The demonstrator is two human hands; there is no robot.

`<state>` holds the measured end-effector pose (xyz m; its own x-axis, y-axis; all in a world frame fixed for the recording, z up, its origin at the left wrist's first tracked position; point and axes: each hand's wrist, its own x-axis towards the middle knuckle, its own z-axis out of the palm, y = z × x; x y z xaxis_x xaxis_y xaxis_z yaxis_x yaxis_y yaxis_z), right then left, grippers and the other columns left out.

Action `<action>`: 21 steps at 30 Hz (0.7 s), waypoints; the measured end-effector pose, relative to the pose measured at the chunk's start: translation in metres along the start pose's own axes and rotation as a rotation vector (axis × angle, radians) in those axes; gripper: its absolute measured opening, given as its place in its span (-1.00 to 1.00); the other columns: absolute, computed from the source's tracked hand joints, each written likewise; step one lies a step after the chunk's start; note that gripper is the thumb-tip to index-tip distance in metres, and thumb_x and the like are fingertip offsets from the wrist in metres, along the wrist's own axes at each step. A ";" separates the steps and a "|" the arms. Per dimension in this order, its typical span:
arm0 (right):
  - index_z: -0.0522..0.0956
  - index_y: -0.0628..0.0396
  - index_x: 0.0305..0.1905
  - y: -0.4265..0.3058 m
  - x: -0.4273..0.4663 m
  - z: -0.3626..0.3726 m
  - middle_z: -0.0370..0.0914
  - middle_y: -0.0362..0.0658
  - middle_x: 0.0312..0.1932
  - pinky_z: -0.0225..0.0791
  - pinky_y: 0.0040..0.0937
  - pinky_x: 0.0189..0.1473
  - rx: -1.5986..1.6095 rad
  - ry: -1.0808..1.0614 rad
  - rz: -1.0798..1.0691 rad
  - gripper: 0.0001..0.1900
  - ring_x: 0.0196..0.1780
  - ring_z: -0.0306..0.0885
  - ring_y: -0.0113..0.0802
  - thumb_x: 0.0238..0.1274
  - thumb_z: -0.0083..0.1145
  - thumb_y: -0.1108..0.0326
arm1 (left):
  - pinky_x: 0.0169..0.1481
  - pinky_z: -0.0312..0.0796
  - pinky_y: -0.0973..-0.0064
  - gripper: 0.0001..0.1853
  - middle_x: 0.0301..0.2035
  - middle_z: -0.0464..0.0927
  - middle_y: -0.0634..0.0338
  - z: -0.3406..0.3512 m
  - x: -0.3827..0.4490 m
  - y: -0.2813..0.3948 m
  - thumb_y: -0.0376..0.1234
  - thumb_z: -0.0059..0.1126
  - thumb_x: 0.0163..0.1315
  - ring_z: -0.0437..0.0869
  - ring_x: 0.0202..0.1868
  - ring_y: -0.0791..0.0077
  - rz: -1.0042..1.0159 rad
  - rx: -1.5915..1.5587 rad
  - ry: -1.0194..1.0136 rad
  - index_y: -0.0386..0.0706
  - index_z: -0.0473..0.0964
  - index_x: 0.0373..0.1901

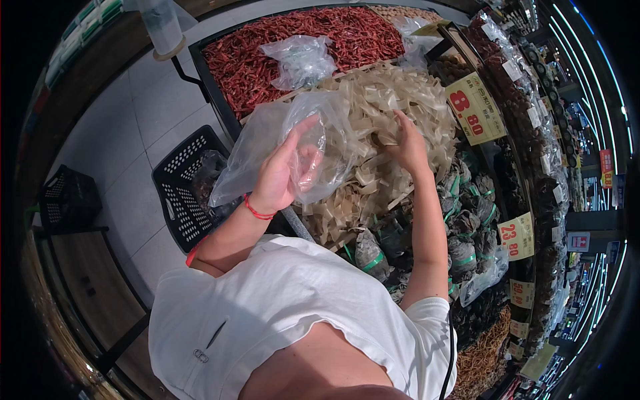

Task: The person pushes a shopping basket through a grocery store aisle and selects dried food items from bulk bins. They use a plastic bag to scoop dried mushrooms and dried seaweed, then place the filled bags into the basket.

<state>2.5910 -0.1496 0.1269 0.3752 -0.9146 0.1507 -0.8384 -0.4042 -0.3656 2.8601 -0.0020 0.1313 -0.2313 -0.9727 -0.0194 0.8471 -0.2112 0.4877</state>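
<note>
My left hand (282,172), with a red cord at its wrist, holds a clear plastic bag (245,150). The film drapes around its fingers and hangs to the left, and no contents show in it. Below the bag spreads a heap of broad, flat, beige dried noodles (370,110), probably starch noodles. My right hand (410,147) is at the right part of this heap, thumb and fingers apart. Its fingertips are at the noodles; I cannot tell whether they touch them, and no noodle shows lifted.
Beyond lie dried red chilies (235,55) with a crumpled plastic bag (302,60) on top. Dark dried bundles with green ties (370,255) are nearer me. A black shopping basket (182,185) stands left, a bag roll stand (162,30) behind it. Price signs (475,107) line the right.
</note>
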 end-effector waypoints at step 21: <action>0.46 0.23 0.08 0.028 0.010 -0.018 0.51 -0.23 -0.36 0.38 -0.52 -0.30 0.712 0.231 0.288 -0.55 -0.37 0.49 -0.52 0.05 0.28 0.39 | -0.54 0.18 0.67 -0.52 -0.48 0.41 0.22 -0.001 0.002 0.000 -0.05 -0.38 0.45 0.32 -0.61 0.61 -0.005 -0.021 0.008 0.01 0.13 0.32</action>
<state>2.5639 -0.1704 0.1348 0.0253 -0.9926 0.1189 -0.4068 -0.1188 -0.9057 2.8604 -0.0036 0.1306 -0.2318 -0.9723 -0.0287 0.8557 -0.2179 0.4694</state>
